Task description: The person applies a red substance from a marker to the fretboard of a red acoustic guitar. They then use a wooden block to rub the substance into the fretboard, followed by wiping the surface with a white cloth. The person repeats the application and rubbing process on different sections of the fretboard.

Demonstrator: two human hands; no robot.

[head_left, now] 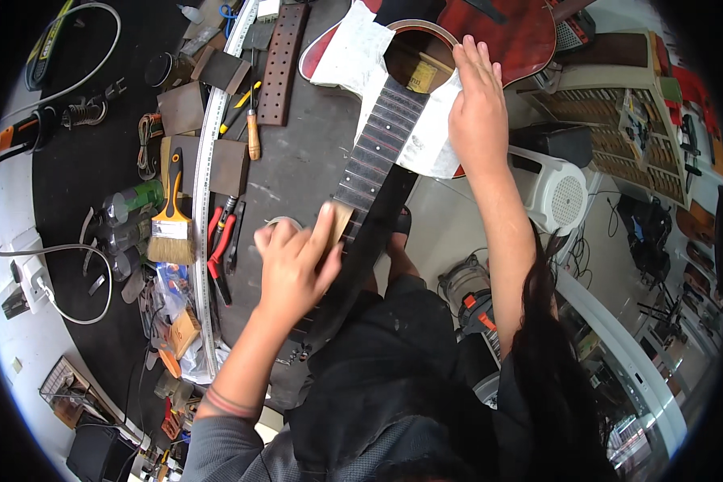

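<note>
Left hand [291,267] right in the thick of it, fingers closed around a small tan block [341,220], index finger stretched along it, and that block sits on the dark fretboard [379,146], part-way down the neck! Some blur around those fingers, so the exact grip is hard to read. Up at the other end, the right hand [480,108] lies flat, fingers extended together, palm down on the guitar [510,44] just beside the soundhole [406,56], gripping nothing. White sheets [430,143] cover much of the red top on both sides of the fretboard. Across the dark table [293,165], left of the neck, what a line-up: a drilled brown slab [284,68], a wooden-handled tool [253,136], red-handled pliers [218,255], then a long pale ruler [202,189] and, beyond it, a broad paintbrush [170,229], bristles towards the person!
</note>
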